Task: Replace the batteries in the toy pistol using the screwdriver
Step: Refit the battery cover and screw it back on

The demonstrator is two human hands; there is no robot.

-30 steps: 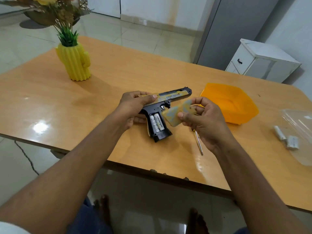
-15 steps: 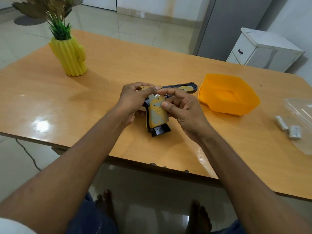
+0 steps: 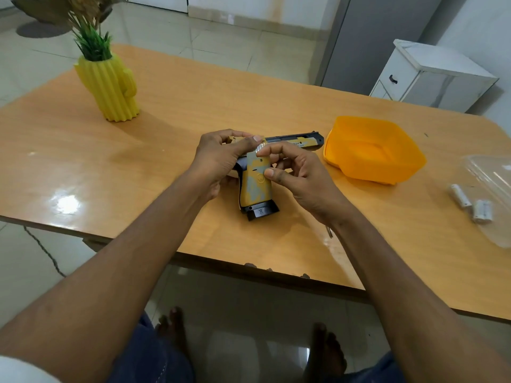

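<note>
The toy pistol (image 3: 298,140) lies on its side on the wooden table (image 3: 138,167), barrel pointing right toward the bowl. My left hand (image 3: 218,158) grips its rear end from the left. The yellow-grey battery cover (image 3: 255,186) sits over the grip, and no batteries show in the pistol. My right hand (image 3: 301,178) presses thumb and index finger on the cover's right edge. The screwdriver (image 3: 329,233) is tucked in that hand; only its metal tip shows below the wrist. A small silver ribbed part by my index fingertip is too small to identify.
An orange bowl (image 3: 387,167) stands just right of the pistol. Two white batteries (image 3: 460,196) lie at the far right on clear plastic packaging (image 3: 495,189). A yellow cactus vase (image 3: 113,89) stands at the back left. A white cabinet (image 3: 431,76) is beyond the table.
One second ago my right hand held the cover off the grip, with batteries showing inside. It then set the cover over the grip and now presses it there. My left hand kept its hold.
</note>
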